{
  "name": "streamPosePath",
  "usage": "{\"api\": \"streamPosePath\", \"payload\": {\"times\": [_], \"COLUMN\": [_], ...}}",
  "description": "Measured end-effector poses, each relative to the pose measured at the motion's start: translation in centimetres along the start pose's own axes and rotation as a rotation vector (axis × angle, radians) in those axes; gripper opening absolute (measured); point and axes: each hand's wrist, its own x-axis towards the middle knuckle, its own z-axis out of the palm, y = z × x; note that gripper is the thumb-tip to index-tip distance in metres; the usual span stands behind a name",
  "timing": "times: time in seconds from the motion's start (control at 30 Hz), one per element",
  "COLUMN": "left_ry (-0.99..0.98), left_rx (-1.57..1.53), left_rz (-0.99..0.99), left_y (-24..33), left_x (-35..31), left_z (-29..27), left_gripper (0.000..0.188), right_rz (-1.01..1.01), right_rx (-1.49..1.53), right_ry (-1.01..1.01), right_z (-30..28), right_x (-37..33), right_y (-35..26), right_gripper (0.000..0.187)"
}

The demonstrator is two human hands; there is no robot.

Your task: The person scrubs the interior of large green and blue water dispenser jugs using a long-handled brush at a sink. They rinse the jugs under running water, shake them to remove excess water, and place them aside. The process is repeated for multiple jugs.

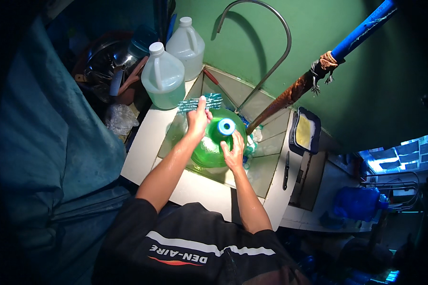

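A large green translucent water jug point(208, 151) stands in a tiled sink basin point(266, 166), its neck tilted toward the right. A blue-and-white ring point(226, 127) surrounds the mouth. My left hand point(198, 119) is closed on a teal plastic piece with pale print point(213, 101), thumb on top, over the jug's far left side; whether it is a wrapper or a label is unclear. With thumb and fingers curved about the jug just below its mouth, my right hand point(234, 151) grips it. The jug's far side is partly hidden by my hands.
Two white-capped jugs of pale liquid point(162, 78) stand at the back left. A curved metal pipe point(286, 35) and a rusty pole point(290, 95) rise behind the basin. On the right lie a knife point(286, 173) and a dark tub with a yellow sponge-like block point(305, 132).
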Motion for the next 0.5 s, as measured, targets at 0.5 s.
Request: {"api": "streamPosePath", "payload": {"times": [0.5], "left_ry": [-0.627], "left_rx": [0.316], "left_rz": [0.500], "left_y": [-4.1], "left_x": [0.9], "left_z": [5.5], "left_gripper": [0.043], "right_rz": [0.279], "right_rx": [0.435], "right_ry": [-0.235], "right_z": [-5.3], "right_x": [9.9], "right_y": [-0.1], "right_gripper": [0.039]}}
